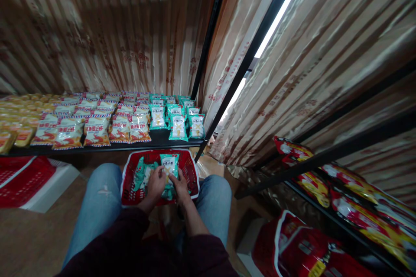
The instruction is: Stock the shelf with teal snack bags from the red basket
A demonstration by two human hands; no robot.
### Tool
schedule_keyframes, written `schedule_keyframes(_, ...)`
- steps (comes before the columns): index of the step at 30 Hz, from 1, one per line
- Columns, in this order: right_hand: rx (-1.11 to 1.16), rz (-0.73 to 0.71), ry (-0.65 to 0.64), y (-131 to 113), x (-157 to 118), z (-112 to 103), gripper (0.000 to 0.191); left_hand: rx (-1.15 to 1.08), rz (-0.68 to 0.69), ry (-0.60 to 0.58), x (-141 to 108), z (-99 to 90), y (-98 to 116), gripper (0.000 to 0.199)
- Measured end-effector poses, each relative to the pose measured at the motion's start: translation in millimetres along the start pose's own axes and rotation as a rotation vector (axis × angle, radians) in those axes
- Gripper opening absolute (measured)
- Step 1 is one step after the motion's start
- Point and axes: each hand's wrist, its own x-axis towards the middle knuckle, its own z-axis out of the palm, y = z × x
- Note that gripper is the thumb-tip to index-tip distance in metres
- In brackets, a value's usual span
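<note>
Between my knees stands a red basket (128, 192) with a white rim, holding several teal snack bags (139, 175). Over it, a teal and white bag (169, 163) is upright between my two hands. The fingers of my left hand (156, 184) are bent against the bag's left side. On its lower right edge, my right hand (180, 185) pinches the bag with the thumb in front. More teal bags (178, 127) stand in rows at the right end of the black shelf in front of me.
Orange and white bags (97, 130) and yellow packs (24, 134) fill the shelf's left part. Black posts (227, 75) rise beside pleated curtains (130, 30). Red baskets stand at the left (26, 181) and lower right (276, 242). Red and yellow bags (354, 214) lie on the right shelf.
</note>
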Motion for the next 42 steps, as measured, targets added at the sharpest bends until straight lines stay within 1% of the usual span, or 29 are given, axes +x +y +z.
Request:
schedule_keyframes(4, -0.147, -0.028, 0.02, -1, 2, -4, 0.053, -0.071, -0.045, -0.042, -4, 3.3, -2, 0.029)
schedule_keyframes(7, -0.183, -0.056, 0.022, -2, 2, -7, 0.045, -0.148, -0.077, -0.069, -4, 2.4, -3, 0.031)
schedule_keyframes(9, -0.178, -0.071, -0.006, -3, 1, -8, 0.043, -0.209, -0.092, -0.09, -4, 1.7, -4, 0.033)
schedule_keyframes(11, -0.172, -0.048, -0.017, -4, 0, -9, 0.042, -0.277, -0.108, -0.111, -4, 1.7, -4, 0.036)
schedule_keyframes(15, -0.156, 0.019, 0.021, -4, -1, -7, 0.043, -0.416, -0.152, -0.135, -5, 2.5, -6, 0.042)
schedule_keyframes(21, -0.094, -0.092, 0.016, 0, 4, -7, 0.031, -0.587, -0.258, -0.172, -5, -0.5, -9, 0.048)
schedule_keyframes(25, -0.018, -0.075, 0.031, 6, 8, -10, 0.031, -0.686, -0.305, -0.221, -5, -4.0, -10, 0.051)
schedule_keyframes(28, -0.041, -0.082, 0.037, 9, 9, -12, 0.032, -0.735, -0.335, -0.243, -6, -6.2, -12, 0.054)
schedule_keyframes(33, -0.117, -0.097, 0.03, 7, 7, -14, 0.033, -0.786, -0.38, -0.276, -6, -7.0, -14, 0.048)
schedule_keyframes(38, -0.197, -0.126, 0.02, 4, 7, -15, 0.038, -0.807, -0.427, -0.276, -3, -4.1, -13, 0.04)
schedule_keyframes(42, -0.243, -0.141, 0.016, 5, 8, -15, 0.038, -0.794, -0.382, -0.262, -1, -2.2, -15, 0.034)
